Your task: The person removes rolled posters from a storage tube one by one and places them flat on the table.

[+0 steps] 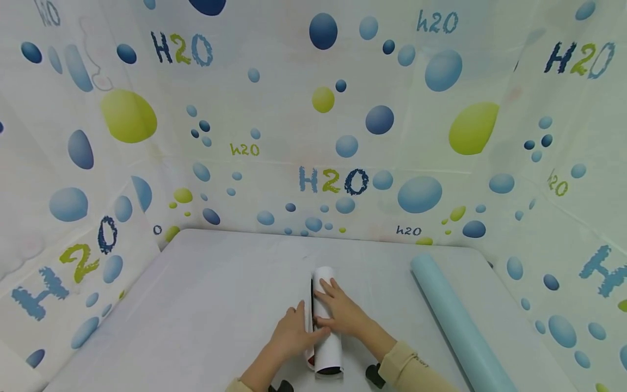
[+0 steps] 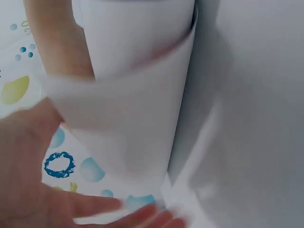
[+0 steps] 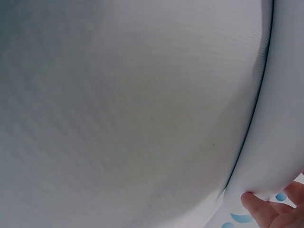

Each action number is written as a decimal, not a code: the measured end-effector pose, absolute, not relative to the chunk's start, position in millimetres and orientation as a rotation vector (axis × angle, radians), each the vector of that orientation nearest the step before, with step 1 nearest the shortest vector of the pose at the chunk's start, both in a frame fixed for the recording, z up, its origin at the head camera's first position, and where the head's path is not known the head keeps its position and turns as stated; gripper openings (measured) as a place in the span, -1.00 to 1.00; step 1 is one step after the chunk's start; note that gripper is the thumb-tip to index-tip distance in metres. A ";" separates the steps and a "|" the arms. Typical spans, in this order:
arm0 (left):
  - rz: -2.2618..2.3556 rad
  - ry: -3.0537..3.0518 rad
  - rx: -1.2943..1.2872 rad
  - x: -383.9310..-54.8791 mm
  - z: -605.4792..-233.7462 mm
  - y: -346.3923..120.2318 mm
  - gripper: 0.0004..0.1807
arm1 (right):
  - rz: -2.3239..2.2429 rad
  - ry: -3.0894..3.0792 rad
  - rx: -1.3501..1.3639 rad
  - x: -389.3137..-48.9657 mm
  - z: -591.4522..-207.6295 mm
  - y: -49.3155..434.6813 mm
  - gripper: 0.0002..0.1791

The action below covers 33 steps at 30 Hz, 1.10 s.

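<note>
A white paper roll point(image 1: 329, 354) lies lengthwise before me, its lower end dark inside. Along its left side runs a loose edge with a dark inner face. My left hand point(image 1: 294, 333) is at that edge, its thumb reaching across the roll. In the left wrist view, the left hand point(image 2: 28, 175) has extended fingers beside the curled sheet point(image 2: 128, 133). Farther up, my right hand point(image 1: 345, 311) rests on the roll with fingers spread. The right wrist view catches only part of the right hand point(image 3: 280, 211), with a fingertip touching the white roll point(image 3: 280, 109).
A long light blue roll point(image 1: 458, 321) lies slantwise on the right of the white table point(image 1: 196, 321). Patterned sheeting point(image 1: 274, 103) with bubbles and H2O lettering stands behind the table and along both sides.
</note>
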<state>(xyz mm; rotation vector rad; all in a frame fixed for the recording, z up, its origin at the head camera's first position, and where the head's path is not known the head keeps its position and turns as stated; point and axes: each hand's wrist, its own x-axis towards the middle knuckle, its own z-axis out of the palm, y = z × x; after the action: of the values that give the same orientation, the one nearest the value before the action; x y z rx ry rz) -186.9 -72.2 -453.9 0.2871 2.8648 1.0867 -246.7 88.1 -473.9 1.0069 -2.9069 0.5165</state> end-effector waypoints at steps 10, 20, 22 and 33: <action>1.025 2.888 1.110 -215.3 -443.0 -68.4 -0.32 | 0.462 -2.787 1.119 -249.0 -475.9 88.3 -0.30; 0.967 2.726 0.960 -223.8 -456.8 -68.1 -0.42 | 0.431 -2.761 1.133 -248.9 -478.4 87.8 -0.33; 0.952 2.737 0.932 -223.7 -458.0 -72.4 -0.41 | 0.472 -2.805 1.072 -247.9 -477.8 87.1 -0.28; 0.680 2.762 0.713 -231.0 -471.2 -99.5 -0.29 | 0.467 -2.925 0.947 -245.9 -476.7 81.5 -0.37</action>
<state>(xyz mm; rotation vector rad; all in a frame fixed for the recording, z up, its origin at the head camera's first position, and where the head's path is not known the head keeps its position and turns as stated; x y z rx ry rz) -231.0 -99.5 -471.2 0.7129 2.7623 0.6803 -245.9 81.5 -476.7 0.9466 -2.9254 0.4671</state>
